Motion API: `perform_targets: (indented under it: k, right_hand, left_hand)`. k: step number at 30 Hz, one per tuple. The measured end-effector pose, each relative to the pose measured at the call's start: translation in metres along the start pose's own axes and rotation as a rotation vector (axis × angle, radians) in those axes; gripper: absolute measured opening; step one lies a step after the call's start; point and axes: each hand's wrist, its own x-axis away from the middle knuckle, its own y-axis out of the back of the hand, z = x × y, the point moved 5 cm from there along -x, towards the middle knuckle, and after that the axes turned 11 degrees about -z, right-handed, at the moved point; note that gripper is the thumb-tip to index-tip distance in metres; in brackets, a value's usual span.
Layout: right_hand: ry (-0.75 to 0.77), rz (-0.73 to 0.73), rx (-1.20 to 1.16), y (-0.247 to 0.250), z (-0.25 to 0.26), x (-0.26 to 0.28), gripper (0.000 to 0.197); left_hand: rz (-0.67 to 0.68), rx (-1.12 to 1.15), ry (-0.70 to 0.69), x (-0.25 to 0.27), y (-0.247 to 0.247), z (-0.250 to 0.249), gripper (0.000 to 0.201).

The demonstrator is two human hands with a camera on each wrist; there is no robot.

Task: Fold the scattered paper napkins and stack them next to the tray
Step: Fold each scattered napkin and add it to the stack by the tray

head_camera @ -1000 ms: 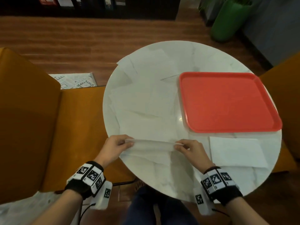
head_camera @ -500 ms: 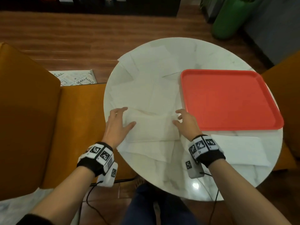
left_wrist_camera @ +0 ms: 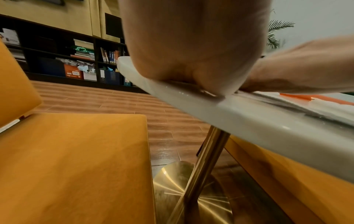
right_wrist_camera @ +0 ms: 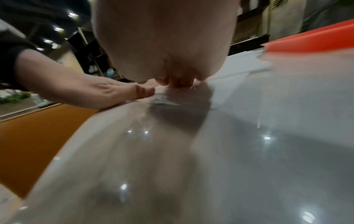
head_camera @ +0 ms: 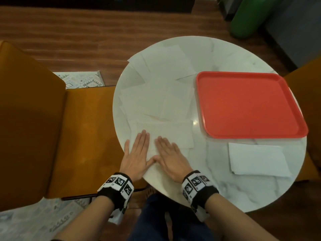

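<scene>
A white napkin folded in half (head_camera: 175, 136) lies near the front left of the round marble table (head_camera: 225, 181). My left hand (head_camera: 137, 153) and right hand (head_camera: 171, 157) lie flat on it side by side, fingers straight, thumbs touching, pressing it down. An empty red tray (head_camera: 246, 105) sits at the right. Just in front of the tray rests a folded napkin stack (head_camera: 257, 160). Several unfolded napkins (head_camera: 161, 80) overlap across the table's left and far part. In the wrist views each palm (left_wrist_camera: 191, 45) (right_wrist_camera: 162, 42) presses on the tabletop.
An orange upholstered chair (head_camera: 52, 129) stands at the left of the table, another orange seat (head_camera: 309, 80) at the right. A green cylinder (head_camera: 246, 18) stands on the wooden floor beyond. The table has a brass post and base (left_wrist_camera: 201, 174).
The hands lifted the napkin's near edge, folded it over away from me, then drew back toward the near fold and came together, now pressing flat.
</scene>
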Motion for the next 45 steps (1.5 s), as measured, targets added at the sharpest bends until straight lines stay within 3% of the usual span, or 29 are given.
perform_targets:
  k: [2, 7, 11, 14, 17, 21, 25, 27, 31, 33, 37, 41, 43, 45]
  right_hand:
    - [-0.068, -0.022, 0.026, 0.008, -0.026, 0.010, 0.068]
    - [-0.250, -0.057, 0.058, 0.030, -0.080, 0.043, 0.054]
    - [-0.208, -0.210, 0.169, 0.041, -0.084, 0.030, 0.047]
    - [-0.131, -0.390, 0.257, 0.049, -0.081, 0.018, 0.026]
    - [-0.105, -0.437, 0.263, 0.052, -0.080, 0.014, 0.020]
    - [-0.075, -0.546, 0.144, 0.072, -0.074, 0.018, 0.005]
    - [-0.059, -0.657, 0.040, 0.096, -0.071, 0.027, 0.004]
    - [-0.082, -0.636, -0.036, 0.104, -0.073, 0.028, 0.012]
    - [-0.116, -0.460, -0.177, 0.115, -0.076, 0.030, 0.045]
    - [-0.139, -0.431, -0.284, 0.127, -0.078, 0.034, 0.045]
    - [-0.292, -0.511, -0.757, 0.153, -0.094, 0.051, 0.012]
    - [-0.460, -0.670, -1.070, 0.172, -0.135, 0.093, 0.015]
    - [-0.577, -0.733, -1.100, 0.175, -0.171, 0.122, 0.018]
    - [-0.697, -0.708, -1.046, 0.169, -0.213, 0.151, 0.020]
  left_hand:
    - [-0.019, 0.013, 0.010, -0.001, 0.002, -0.001, 0.086]
    - [-0.027, 0.037, 0.010, 0.000, 0.002, -0.001, 0.086]
    - [-0.029, 0.067, 0.010, -0.002, 0.001, -0.001, 0.086]
    - [-0.089, 0.054, 0.012, -0.006, 0.012, -0.007, 0.083]
    - [-0.132, -0.010, -0.058, -0.015, 0.022, -0.024, 0.073]
    - [-0.100, -0.001, -0.127, -0.030, 0.024, -0.052, 0.069]
    - [-0.151, 0.033, -0.143, -0.045, 0.033, -0.063, 0.051]
    - [-0.158, 0.051, -0.142, -0.051, 0.043, -0.064, 0.043]
    - [-0.173, 0.145, -0.154, -0.057, 0.077, -0.066, 0.037]
    - [-0.127, 0.264, -0.161, -0.058, 0.098, -0.073, 0.033]
    - [-0.063, 0.504, -0.205, -0.059, 0.129, -0.098, 0.029]
    - [-0.042, 0.698, -0.126, -0.059, 0.135, -0.116, 0.019]
    - [-0.034, 0.739, -0.029, -0.052, 0.127, -0.103, 0.019]
    - [-0.018, 0.713, 0.057, -0.039, 0.114, -0.081, 0.018]
